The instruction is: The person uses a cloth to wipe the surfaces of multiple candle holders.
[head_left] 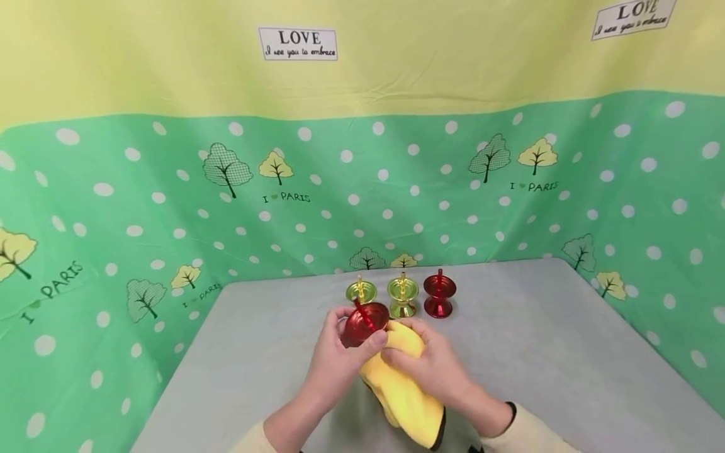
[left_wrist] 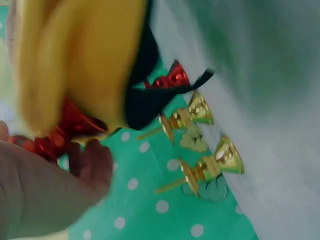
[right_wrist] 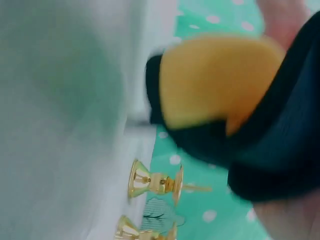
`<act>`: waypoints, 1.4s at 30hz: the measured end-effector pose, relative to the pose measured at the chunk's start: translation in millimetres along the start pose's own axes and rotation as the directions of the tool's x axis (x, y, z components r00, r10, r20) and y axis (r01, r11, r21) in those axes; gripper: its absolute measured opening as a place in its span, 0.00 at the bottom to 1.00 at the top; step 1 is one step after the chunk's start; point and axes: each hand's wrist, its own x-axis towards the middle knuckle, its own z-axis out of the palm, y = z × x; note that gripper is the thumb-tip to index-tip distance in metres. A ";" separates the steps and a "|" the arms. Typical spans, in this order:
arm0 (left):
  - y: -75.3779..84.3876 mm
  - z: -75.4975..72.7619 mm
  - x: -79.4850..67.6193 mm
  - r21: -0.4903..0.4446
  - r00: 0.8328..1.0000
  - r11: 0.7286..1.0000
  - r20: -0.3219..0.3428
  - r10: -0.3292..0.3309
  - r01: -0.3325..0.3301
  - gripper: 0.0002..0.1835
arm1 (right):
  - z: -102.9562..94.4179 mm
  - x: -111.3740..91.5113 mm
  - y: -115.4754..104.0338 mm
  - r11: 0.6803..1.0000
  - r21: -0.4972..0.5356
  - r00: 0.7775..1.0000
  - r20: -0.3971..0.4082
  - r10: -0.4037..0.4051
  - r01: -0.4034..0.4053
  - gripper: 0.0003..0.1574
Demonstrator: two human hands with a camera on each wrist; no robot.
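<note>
My left hand [head_left: 334,355] grips a shiny red metal candle holder [head_left: 367,324], a shallow dish with a thin rod rising from its middle. The dish tilts up towards the head camera, and the fingers hide most of the base. In my right hand [head_left: 442,365] is a yellow cloth [head_left: 404,396] with black edging, bunched between thumb and fingers. Its upper end meets the holder's right side, and the rest hangs below the hands. In the left wrist view the cloth covers part of the held red holder [left_wrist: 77,125].
Behind the hands, two gold holders, left [head_left: 361,291] and middle [head_left: 403,294], and another red holder [head_left: 439,294] stand upright in a row on the grey table [head_left: 538,352]. A green and yellow printed curtain [head_left: 385,189] encloses the back and sides.
</note>
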 end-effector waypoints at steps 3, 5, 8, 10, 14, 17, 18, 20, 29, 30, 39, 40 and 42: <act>0.8 -8.1 1.1 -0.075 0.993 0.997 0.115 -0.003 0.012 0.39 | -19.3 5.1 -0.6 0.960 0.215 0.967 0.218 0.133 -0.181 0.30; 0.3 -12.6 3.4 -0.127 0.978 0.991 0.210 -0.011 0.039 0.40 | -31.0 9.4 2.5 0.922 0.303 0.938 0.318 0.139 -0.239 0.28; -1.0 -15.9 7.2 -0.153 0.948 0.986 0.318 -0.015 0.067 0.42 | -42.6 14.5 7.1 0.891 0.345 0.915 0.372 0.158 -0.294 0.25; -1.6 -14.9 9.3 -0.140 0.951 0.987 0.308 -0.029 0.076 0.42 | -43.7 15.4 7.5 0.905 0.311 0.923 0.341 0.179 -0.291 0.24; -2.0 -6.8 10.7 -0.073 0.994 0.995 0.096 -0.055 0.062 0.42 | -25.5 7.4 4.3 0.991 -0.114 0.987 0.154 -0.049 0.067 0.24; -2.7 1.1 11.1 -0.029 0.994 0.998 -0.085 -0.066 0.063 0.42 | -2.8 -3.0 5.7 0.644 -0.647 0.880 0.092 -0.465 0.408 0.27; -3.5 2.6 10.4 -0.027 0.989 0.997 -0.129 -0.072 0.069 0.42 | 4.6 -6.0 7.1 0.492 -0.742 0.807 0.109 -0.581 0.455 0.29; -5.2 4.5 9.7 -0.036 0.976 0.996 -0.196 -0.091 0.085 0.42 | 14.2 -9.2 9.5 0.299 -0.816 0.688 0.158 -0.708 0.494 0.32; -11.2 3.6 12.8 -0.048 0.944 0.990 -0.297 -0.144 0.136 0.44 | 26.2 1.9 8.5 0.129 -0.844 0.593 0.249 -0.766 0.521 0.19; -11.9 4.4 13.8 -0.051 0.943 0.989 -0.299 -0.147 0.139 0.44 | 29.3 2.3 9.0 0.054 -0.842 0.549 0.299 -0.781 0.536 0.15; -12.4 7.2 14.6 -0.063 0.947 0.992 -0.297 -0.125 0.111 0.43 | 48.0 11.1 16.2 -0.217 -0.807 0.414 0.488 -0.769 0.549 0.20; -12.2 6.8 13.6 -0.060 0.948 0.993 -0.295 -0.117 0.104 0.42 | 47.2 10.0 16.2 -0.204 -0.813 0.421 0.476 -0.772 0.546 0.19; -10.8 5.0 12.0 -0.049 0.951 0.995 -0.295 -0.094 0.083 0.42 | 41.5 6.9 17.1 -0.171 -0.822 0.440 0.452 -0.776 0.543 0.16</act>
